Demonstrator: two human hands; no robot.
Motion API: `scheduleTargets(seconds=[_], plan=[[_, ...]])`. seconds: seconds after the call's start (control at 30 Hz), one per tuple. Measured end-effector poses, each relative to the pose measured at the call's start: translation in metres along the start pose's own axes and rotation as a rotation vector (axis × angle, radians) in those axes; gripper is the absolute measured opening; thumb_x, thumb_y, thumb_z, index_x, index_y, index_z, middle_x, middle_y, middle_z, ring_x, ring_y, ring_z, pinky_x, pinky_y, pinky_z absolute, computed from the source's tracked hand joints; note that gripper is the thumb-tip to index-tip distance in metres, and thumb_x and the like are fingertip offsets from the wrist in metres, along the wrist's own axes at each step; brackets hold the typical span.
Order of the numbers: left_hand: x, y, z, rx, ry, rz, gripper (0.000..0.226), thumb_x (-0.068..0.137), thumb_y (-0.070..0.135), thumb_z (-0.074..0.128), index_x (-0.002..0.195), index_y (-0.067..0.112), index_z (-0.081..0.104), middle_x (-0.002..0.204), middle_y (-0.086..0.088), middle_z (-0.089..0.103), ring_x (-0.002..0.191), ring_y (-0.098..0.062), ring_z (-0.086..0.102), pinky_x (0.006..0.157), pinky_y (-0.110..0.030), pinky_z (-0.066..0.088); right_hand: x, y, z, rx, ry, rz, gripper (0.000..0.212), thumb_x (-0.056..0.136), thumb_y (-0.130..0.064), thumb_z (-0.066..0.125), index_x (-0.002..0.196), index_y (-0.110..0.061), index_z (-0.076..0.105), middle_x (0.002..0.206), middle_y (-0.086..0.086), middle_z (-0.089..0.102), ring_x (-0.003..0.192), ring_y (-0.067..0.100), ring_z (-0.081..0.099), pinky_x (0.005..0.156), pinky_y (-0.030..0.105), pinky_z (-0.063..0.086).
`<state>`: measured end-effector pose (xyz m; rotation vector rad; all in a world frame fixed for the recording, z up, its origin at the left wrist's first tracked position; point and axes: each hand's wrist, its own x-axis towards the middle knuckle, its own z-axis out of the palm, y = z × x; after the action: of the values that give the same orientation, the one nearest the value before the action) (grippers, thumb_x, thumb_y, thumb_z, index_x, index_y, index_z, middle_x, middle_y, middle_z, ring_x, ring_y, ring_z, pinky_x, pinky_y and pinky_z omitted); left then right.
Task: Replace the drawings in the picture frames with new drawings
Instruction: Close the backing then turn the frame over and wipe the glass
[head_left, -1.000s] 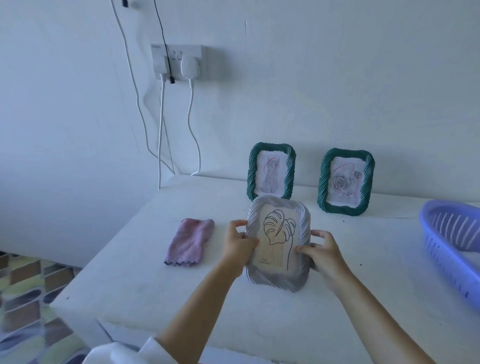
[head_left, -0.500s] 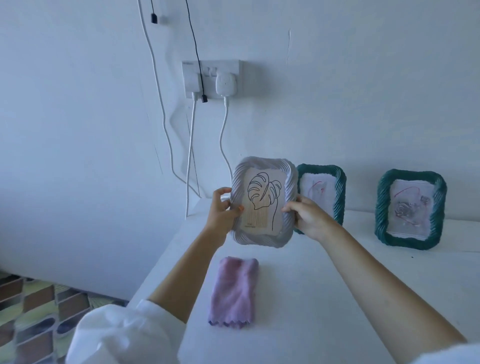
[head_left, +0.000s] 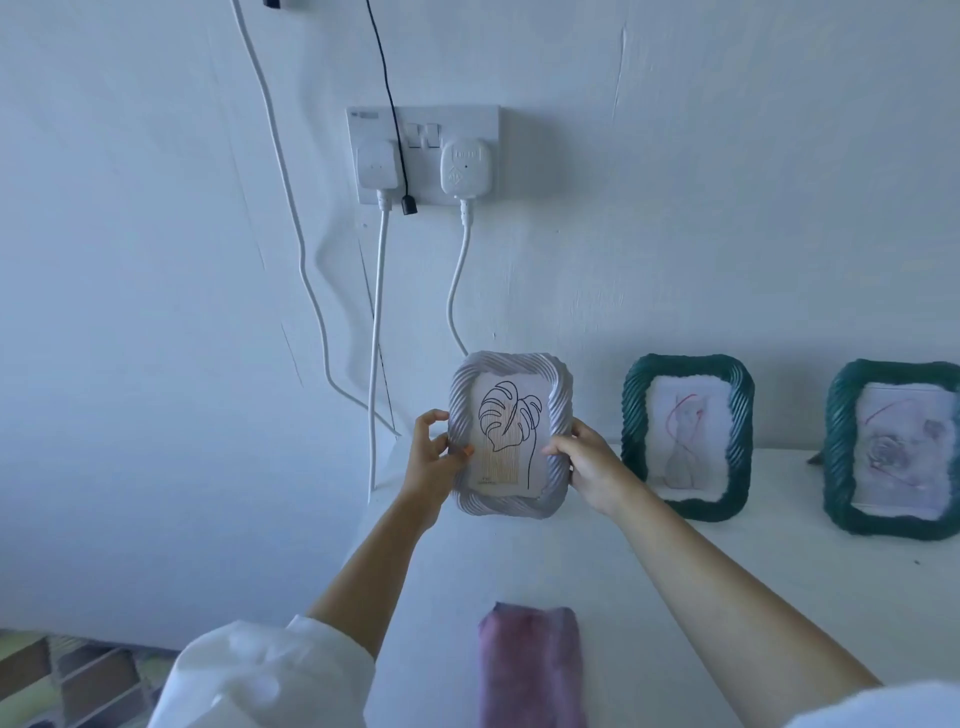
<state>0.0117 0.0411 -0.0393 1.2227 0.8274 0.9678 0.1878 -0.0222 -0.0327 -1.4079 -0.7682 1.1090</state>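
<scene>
Two hands hold one white frame (head_left: 511, 436) upright straight below the socket (head_left: 423, 153), a little to its right. The frame's long axis runs vertically, in portrait, and its glazed face is turned toward the camera. The leaf drawing (head_left: 506, 431) inside it stands the right way up, with the stem pointing down. The frame's lower edge is low over the table (head_left: 675, 571); I cannot tell whether it touches.

The left hand (head_left: 431, 462) grips the frame's left edge. Its thumb is pressed on the front near the lower corner of the drawing, and its forefinger is curled loosely beside the rim. The right hand (head_left: 592, 470) grips the right edge, with its thumb laid across the front rim. Its other fingers are wrapped behind, out of sight.

Below and right of the socket, a green frame (head_left: 688, 436) stands upright against the wall, with a faint pink sketch inside. A second green frame (head_left: 893, 452) stands farther right of the socket, also upright and facing out. Far below the socket, a folded pink cloth (head_left: 530, 665) lies on the table.
</scene>
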Motion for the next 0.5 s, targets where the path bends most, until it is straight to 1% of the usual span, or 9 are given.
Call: scheduleTargets(seconds=[0.07,0.13,0.2,0.27,0.33,0.4,0.5], plan=[[0.001,-0.007,-0.004,-0.018,-0.002,-0.013,0.036,0.090,-0.011,0.048,0.100,0.023,0.039,0.089,-0.008,0.061,0.075,-0.019,0.058,0.051,-0.022,0.053,0.001,0.006,0.002,-0.003,-0.006,-0.004,0.027,0.083,0.007,0.045,0.068,-0.015,0.043,0.069,0.002,0.036,0.067,0.015,0.038,0.061,0.027,0.029],[0.001,-0.012,-0.007,-0.016,-0.003,-0.010,0.036,0.090,-0.010,0.050,0.104,0.021,0.039,0.093,-0.011,0.061,0.077,-0.019,0.058,0.056,-0.024,0.054,0.002,0.009,0.003,-0.004,-0.009,-0.013,0.028,0.084,0.006,0.046,0.068,-0.016,0.043,0.070,0.001,0.036,0.068,0.014,0.038,0.061,0.027,0.029],[0.000,-0.013,-0.009,0.012,0.008,0.005,0.037,0.088,-0.008,0.054,0.110,0.018,0.039,0.100,-0.014,0.059,0.081,-0.019,0.059,0.062,-0.025,0.054,0.001,0.010,0.003,-0.009,-0.010,-0.025,0.023,0.084,0.005,0.049,0.074,-0.016,0.049,0.075,0.003,0.042,0.072,0.015,0.043,0.064,0.027,0.033],[-0.002,-0.011,-0.011,0.052,0.032,0.030,0.045,0.086,-0.004,0.060,0.120,0.016,0.039,0.108,-0.013,0.057,0.090,-0.022,0.058,0.064,-0.023,0.054,-0.002,0.010,0.002,-0.017,0.008,-0.034,0.018,0.083,0.000,0.057,0.083,-0.017,0.053,0.085,0.006,0.052,0.077,0.018,0.051,0.068,0.028,0.039],[-0.004,-0.009,-0.014,0.104,0.048,0.050,0.052,0.085,0.000,0.064,0.128,0.016,0.039,0.111,-0.008,0.055,0.093,-0.021,0.058,0.062,-0.017,0.053,-0.005,0.013,-0.001,-0.014,0.052,-0.051,0.021,0.081,-0.001,0.062,0.087,-0.019,0.053,0.090,0.005,0.058,0.078,0.018,0.056,0.068,0.028,0.044],[-0.007,-0.008,-0.015,0.161,0.069,0.069,0.050,0.085,0.000,0.063,0.129,0.015,0.042,0.108,-0.007,0.057,0.085,-0.016,0.059,0.054,-0.010,0.051,-0.009,0.017,-0.004,-0.002,0.093,-0.080,0.025,0.080,0.002,0.063,0.089,-0.020,0.054,0.090,0.005,0.062,0.076,0.019,0.059,0.068,0.029,0.047],[-0.010,-0.008,-0.014,0.212,0.118,0.087,0.043,0.086,-0.004,0.057,0.125,0.012,0.050,0.104,-0.011,0.060,0.075,-0.012,0.059,0.049,-0.007,0.049,-0.016,0.022,-0.004,-0.026,0.109,-0.120,0.029,0.082,0.005,0.061,0.091,-0.022,0.054,0.087,0.006,0.067,0.075,0.020,0.063,0.067,0.028,0.050]])
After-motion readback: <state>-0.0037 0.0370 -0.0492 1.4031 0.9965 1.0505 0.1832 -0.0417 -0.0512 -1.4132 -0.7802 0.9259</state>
